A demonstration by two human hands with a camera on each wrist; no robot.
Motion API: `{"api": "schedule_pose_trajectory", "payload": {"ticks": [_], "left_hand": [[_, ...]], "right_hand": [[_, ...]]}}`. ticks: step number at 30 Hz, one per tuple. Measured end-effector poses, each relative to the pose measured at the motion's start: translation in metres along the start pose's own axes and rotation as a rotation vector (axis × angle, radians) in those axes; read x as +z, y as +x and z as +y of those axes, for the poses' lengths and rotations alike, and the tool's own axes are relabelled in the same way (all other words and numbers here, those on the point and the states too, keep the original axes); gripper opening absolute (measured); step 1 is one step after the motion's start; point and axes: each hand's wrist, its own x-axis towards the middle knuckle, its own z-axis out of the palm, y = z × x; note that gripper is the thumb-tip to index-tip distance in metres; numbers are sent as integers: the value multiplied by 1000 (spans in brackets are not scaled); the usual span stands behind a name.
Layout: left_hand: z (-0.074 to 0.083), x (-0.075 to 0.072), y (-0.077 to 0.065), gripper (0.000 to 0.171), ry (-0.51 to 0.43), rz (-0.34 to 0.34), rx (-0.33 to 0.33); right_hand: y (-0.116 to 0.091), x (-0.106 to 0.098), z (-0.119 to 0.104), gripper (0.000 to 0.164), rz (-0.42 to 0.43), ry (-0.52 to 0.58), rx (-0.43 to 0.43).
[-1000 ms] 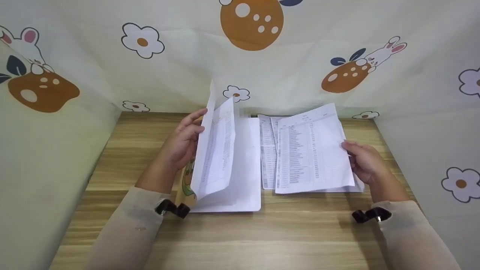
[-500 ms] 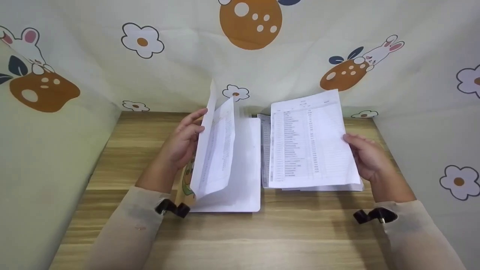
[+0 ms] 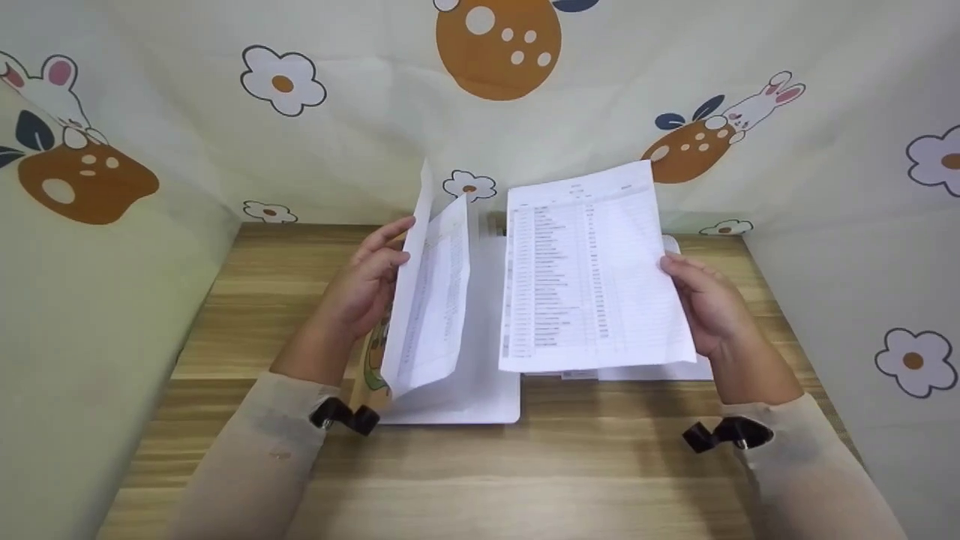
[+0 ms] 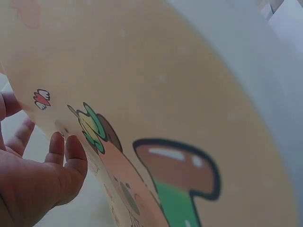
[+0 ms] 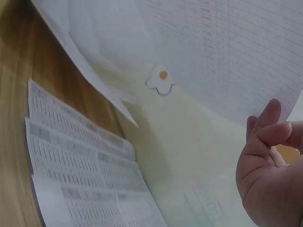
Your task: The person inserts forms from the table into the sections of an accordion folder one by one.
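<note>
My left hand (image 3: 364, 289) grips the raised cover of a folder (image 3: 491, 394) and keeps it standing upright. White on the inside, the cover has a tan outer face (image 4: 189, 85) with cartoon figures, seen large in the left wrist view. A printed sheet (image 3: 442, 300) leans against the cover's inside. My right hand (image 3: 705, 300) pinches another sheet with a printed table (image 3: 577, 277) by its right edge, tilted up beside the folder. In the head view its left edge overlaps the folder's right side.
Several printed papers (image 5: 80, 161) lie overlapping on the wooden table (image 3: 450, 480), mostly hidden behind the raised sheet in the head view. A patterned cloth (image 3: 360, 150) with flowers, rabbits and orange fruit encloses the back and both sides.
My right hand has lifted the table sheet up off the papers and moved it left toward the folder. My left hand and the folder have stayed in place.
</note>
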Motion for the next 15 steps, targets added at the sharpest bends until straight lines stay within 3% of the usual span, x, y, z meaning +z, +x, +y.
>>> {"api": "schedule_pose_trajectory", "payload": {"ticks": [8,15], "left_hand": [[-1,3,0,58,13,-1,2],[-2,5,1,57,7,3,-3]], "right_hand": [[1,26,5,26,18,8,-7],[5,38,10,23,-17,17,-6]]}}
